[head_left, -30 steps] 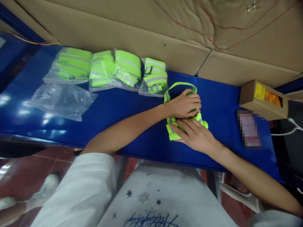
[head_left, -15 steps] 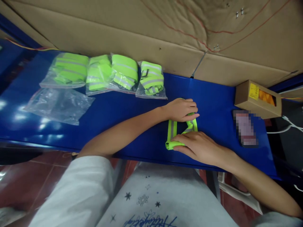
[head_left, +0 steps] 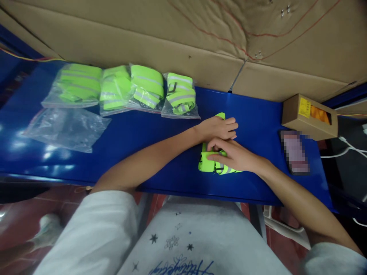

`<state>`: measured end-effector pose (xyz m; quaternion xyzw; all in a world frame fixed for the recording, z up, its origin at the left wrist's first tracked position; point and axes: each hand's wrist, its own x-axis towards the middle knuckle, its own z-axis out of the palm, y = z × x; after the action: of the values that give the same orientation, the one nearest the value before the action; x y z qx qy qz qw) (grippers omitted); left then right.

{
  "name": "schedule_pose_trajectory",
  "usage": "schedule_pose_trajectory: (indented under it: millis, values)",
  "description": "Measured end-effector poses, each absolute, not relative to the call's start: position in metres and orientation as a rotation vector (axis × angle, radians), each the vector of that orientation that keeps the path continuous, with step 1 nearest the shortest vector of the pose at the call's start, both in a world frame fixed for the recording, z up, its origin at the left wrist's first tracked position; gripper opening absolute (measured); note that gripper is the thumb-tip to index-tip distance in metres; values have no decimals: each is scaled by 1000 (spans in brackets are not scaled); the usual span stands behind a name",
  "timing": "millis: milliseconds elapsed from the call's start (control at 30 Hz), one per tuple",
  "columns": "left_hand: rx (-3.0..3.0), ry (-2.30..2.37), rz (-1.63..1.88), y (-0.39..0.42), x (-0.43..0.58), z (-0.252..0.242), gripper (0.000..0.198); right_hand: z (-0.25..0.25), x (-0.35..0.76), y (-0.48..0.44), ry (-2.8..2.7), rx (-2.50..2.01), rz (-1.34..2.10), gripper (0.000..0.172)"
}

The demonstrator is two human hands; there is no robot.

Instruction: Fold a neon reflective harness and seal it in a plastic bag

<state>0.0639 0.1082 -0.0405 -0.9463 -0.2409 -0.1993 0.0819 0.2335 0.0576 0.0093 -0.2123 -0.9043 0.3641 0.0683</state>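
A neon-yellow reflective strap (head_left: 207, 162) lies partly folded on the blue table, with grey stripes and small black parts showing. My left hand (head_left: 219, 128) is closed over its far part, and a yellow end pokes out beyond the knuckles. Just nearer to me, my right hand (head_left: 233, 152) grips the folded near part between thumb and fingers. The two hands touch or overlap, and hide the middle of the strap.
Several clear bags with folded yellow straps (head_left: 147, 86) line the back of the blue table (head_left: 166, 152). An empty clear bag (head_left: 67, 128) lies at left. At right are a phone (head_left: 294, 152) and a cardboard box (head_left: 309, 116). Someone's foot (head_left: 48, 229) shows at lower left.
My right hand has moved away from me, up to my left hand, folding the near part of the strap over. A foot has come into view at lower left.
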Motion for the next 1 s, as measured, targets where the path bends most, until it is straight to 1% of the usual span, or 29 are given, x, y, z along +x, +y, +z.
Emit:
schedule_pose_trajectory:
  millis: [67, 100, 167, 233, 300, 333, 400, 467, 533, 667, 800, 900, 1000]
  values:
    - [-2836, -695, -577, 107, 62, -38, 42, 6, 232, 59, -2712, -622, 1062, 29]
    - [-2846, -721, -581, 106, 62, -38, 43, 5, 232, 58, -2705, -598, 990, 28]
    - [-2890, -830, -614, 106, 60, -37, 42, 4, 232, 53, -2673, -549, 708, 26]
    - [-2967, -968, -684, 108, 58, -39, 33, 3, 233, 45, -2628, -513, 341, 22]
    - [-3033, -1119, -781, 112, 58, -42, 25, 3, 235, 36, -2618, -495, 67, 18]
    - [-3052, -1188, -831, 113, 59, -43, 24, 2, 236, 32, -2645, -488, -4, 19]
    - [-3053, -1301, -934, 117, 60, -46, 25, -1, 240, 24, -2730, -454, -79, 29]
    - [-3060, -1343, -1010, 119, 62, -48, 24, -5, 244, 20, -2812, -439, -126, 44]
    - [-3089, -1351, -1067, 122, 61, -48, 23, -11, 246, 19, -2852, -456, -156, 51]
    - [-3226, -1297, -1172, 128, 53, -43, 25, -17, 246, 24, -2836, -480, -232, 45]
    - [-3318, -1252, -1194, 126, 44, -37, 24, -10, 249, 23, -2853, -442, -230, 41]
    - [-3345, -1229, -1210, 118, 47, -37, 22, 1, 253, 18, -2842, -526, -70, 40]
    - [-3465, -1141, -1185, 111, 57, -36, 20, 13, 255, 21, -2847, -682, 249, 38]
